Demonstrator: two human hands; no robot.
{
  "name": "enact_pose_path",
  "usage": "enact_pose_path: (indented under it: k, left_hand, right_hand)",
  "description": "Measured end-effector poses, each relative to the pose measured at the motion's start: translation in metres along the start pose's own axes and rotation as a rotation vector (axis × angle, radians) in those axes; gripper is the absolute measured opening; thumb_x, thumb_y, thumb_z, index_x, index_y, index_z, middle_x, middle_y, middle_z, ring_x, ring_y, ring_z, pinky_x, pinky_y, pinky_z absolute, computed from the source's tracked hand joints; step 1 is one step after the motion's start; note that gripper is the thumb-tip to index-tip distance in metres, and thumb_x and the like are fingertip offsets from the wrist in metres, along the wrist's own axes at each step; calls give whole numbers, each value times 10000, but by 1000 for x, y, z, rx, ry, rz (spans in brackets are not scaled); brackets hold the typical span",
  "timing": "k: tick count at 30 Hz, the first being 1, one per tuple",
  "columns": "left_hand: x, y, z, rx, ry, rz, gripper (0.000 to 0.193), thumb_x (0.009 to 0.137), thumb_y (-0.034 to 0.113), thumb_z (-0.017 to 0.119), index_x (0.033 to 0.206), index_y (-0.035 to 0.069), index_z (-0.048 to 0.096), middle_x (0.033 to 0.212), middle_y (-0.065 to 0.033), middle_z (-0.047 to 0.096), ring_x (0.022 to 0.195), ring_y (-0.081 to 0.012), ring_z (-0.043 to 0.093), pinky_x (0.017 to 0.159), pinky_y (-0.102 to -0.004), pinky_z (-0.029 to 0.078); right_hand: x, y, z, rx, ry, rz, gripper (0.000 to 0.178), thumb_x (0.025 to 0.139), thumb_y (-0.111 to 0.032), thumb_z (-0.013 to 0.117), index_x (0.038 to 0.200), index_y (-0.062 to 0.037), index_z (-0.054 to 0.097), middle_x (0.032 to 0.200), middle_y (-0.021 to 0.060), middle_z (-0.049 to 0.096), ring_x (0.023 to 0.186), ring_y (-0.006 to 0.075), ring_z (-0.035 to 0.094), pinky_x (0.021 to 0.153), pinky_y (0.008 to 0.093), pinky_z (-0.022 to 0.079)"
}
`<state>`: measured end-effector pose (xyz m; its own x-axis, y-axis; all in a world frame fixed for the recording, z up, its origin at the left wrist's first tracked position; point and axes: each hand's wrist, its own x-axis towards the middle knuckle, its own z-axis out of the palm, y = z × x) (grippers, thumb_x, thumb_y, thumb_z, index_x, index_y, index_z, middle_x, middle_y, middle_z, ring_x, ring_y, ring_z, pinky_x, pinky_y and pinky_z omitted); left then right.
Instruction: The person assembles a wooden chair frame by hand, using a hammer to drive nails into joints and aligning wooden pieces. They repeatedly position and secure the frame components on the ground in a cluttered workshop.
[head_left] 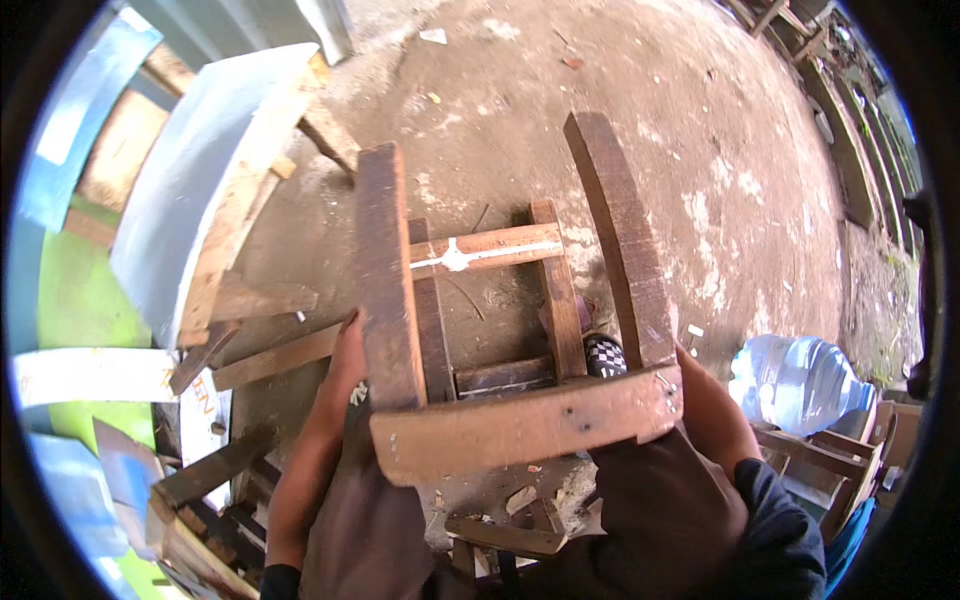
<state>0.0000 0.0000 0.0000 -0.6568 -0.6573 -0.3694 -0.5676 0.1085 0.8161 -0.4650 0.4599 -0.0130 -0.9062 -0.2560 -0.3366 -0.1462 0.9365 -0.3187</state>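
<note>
A U-shaped brown wooden frame (530, 425) is over my lap, its two thick beams reaching away from me and a curved crossbar joining them nearest me. Nail heads and dark holes show at the crossbar's right end. My left hand (345, 365) is closed against the outer side of the left beam, its fingers partly hidden behind the wood. On the outer side of the right beam is my right hand (680, 350), also closed on it and mostly covered. Lower down, between the beams, a smaller wooden framework (490, 248) has white smears on its top bar; I cannot tell whether it joins the U-shaped frame.
A grey-topped wooden table (190, 170) stands at the left, near loose wood pieces (280, 355). At the right, a large clear water bottle (800, 385) lies by another wooden frame (830, 460). Wood scraps (510, 535) lie below my lap. A checkered shoe (605, 355) shows beneath the right beam.
</note>
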Motion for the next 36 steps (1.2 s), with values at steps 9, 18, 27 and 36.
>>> enact_pose_path:
  k: [9,18,27,36]
  left_hand:
    - [-241,108,-64,-184,444,15,390,1056,303,622,1293,-2,675,1180,-115,743,1125,-190,677,988,-331,518]
    - [-457,184,-71,-543,725,199,308,1078,204,580,1295,-3,650,1193,-90,732,1123,-166,680,988,-327,524]
    - [-645,104,9,-375,776,-50,301,1054,232,616,1252,20,694,1152,-136,745,1035,-202,715,915,-364,572]
    - [-706,-65,122,-308,919,-760,324,952,280,655,1103,8,748,1038,-207,758,962,-353,743,864,-445,571]
  right_hand:
    - [-123,-43,-100,927,446,-112,280,1060,-178,551,1242,-21,694,1100,105,728,948,195,673,850,330,525]
    - [-263,-223,-306,963,404,-784,441,1105,-325,480,1359,17,596,1235,148,665,1092,254,633,927,386,545]
    - [-514,-385,-287,677,-317,-1752,201,1065,-70,508,1135,24,671,915,101,672,777,151,632,659,318,524]
    - [-737,-416,-176,96,-1226,-1920,135,971,-129,678,1035,-14,706,889,114,714,782,184,698,702,319,526]
